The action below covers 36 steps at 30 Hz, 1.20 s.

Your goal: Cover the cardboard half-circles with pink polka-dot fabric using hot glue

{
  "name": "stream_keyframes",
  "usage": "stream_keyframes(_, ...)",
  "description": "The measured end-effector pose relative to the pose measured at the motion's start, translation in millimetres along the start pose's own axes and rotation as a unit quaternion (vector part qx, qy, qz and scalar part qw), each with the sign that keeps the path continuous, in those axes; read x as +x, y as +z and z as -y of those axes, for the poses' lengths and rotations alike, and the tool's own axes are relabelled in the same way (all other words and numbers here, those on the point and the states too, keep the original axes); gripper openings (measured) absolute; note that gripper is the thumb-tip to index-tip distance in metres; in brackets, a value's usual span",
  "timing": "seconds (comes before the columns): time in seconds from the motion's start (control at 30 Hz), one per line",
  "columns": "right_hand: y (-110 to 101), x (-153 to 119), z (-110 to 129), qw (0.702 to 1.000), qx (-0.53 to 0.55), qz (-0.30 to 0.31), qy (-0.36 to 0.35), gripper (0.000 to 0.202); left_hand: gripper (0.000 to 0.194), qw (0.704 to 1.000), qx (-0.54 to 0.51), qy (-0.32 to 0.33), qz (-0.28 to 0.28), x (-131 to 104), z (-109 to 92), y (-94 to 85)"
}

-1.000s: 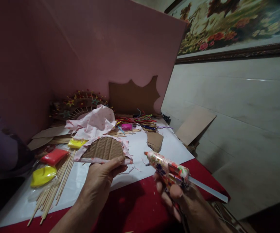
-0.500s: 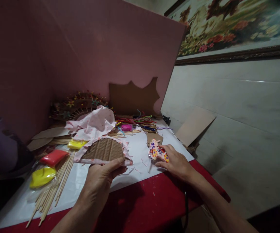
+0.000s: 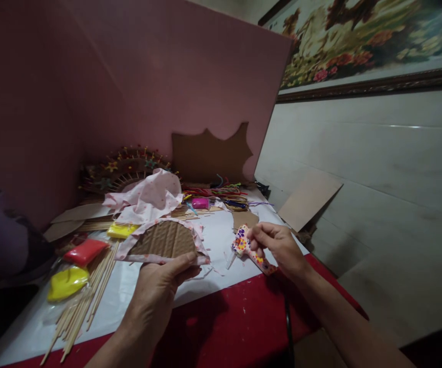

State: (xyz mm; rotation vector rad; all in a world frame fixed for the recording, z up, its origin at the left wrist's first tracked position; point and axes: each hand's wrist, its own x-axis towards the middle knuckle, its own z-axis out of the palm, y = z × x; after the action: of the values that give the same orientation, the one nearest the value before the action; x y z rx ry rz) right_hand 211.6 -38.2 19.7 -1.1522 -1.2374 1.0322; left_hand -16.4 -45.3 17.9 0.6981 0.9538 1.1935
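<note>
Likely light and stiff, the cloth-edged cardboard (image 3: 163, 239) is aptly corner-pinched by the left grip (image 3: 165, 276), any hold by the right grip (image 3: 282, 248) unclear.

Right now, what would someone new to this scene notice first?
Probably the fabric-edged cardboard piece, held up in the left hand near the middle of the view. To its right, the right hand is at a flower-patterned glue gun lying on the table; whether they touch is unclear. Behind, a jagged-edged cardboard sheet stands before a large pink panel, with a framed picture at upper right.
</note>
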Motion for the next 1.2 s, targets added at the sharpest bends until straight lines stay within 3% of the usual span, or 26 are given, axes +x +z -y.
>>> stream_keyframes(0.1,-8,18,3,0.998,-0.016,-0.037,-0.049,0.045,0.015,1.000,0.000,0.000,-0.006,2,2,-1.4)
stream_keyframes(0.2,-9,33,8,0.995,-0.048,-0.043,-0.082,0.042,0.017,1.000,-0.003,-0.001,-0.006,3,3,-1.0)
stream_keyframes(0.4,5,51,22,0.991,-0.091,-0.051,-0.089,0.023,0.012,1.000,0.013,0.008,-0.001,0,3,-0.2)
stream_keyframes(0.53,15,67,28,0.982,-0.125,-0.076,-0.123,0.024,0.015,1.000,0.015,0.004,-0.006,1,4,-1.8)
stream_keyframes(0.67,20,81,20,0.969,-0.161,-0.099,-0.159,0.028,0.016,1.000,0.017,0.003,-0.001,3,3,-2.6)
stream_keyframes(0.83,15,79,-5,0.967,-0.172,-0.072,-0.173,0.035,0.014,0.999,0.033,0.013,-0.006,3,7,-2.4)
stream_keyframes(1.03,5,76,-19,0.946,-0.229,-0.099,-0.207,0.030,0.018,0.992,0.096,-0.009,0.077,-8,10,6.3)
stream_keyframes(1.2,7,76,-23,0.930,-0.271,-0.078,-0.235,0.028,0.008,0.977,0.139,-0.045,0.158,-20,11,13.4)
